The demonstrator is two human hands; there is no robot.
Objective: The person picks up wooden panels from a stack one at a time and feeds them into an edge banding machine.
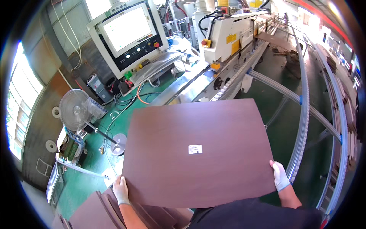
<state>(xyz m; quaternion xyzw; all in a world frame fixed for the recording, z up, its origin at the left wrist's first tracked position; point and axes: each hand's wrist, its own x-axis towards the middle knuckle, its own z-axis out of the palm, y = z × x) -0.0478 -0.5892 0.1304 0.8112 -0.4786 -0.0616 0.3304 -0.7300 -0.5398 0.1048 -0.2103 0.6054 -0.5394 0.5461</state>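
A large brown rectangular board [171, 168] is held flat in front of my body, with a small white label [195, 149] near its middle. My left hand [121, 189], in a white glove, grips the board's left edge near the lower corner. On the opposite edge my right hand [280, 175], gloved too, clasps the board with the thumb on top; the fingers underneath are hidden. The board's far edge reaches toward the infeed end of a long machine [228, 36]. Below my left forearm lies a stack of similar brown boards [91, 212].
A control panel with a lit screen [127, 28] stands at the far left of the machine. Curved roller rails [303, 99] run along the right. A standing fan [76, 110] and loose cables [122, 103] are on the green floor at left. More boards [349, 114] are stacked at far right.
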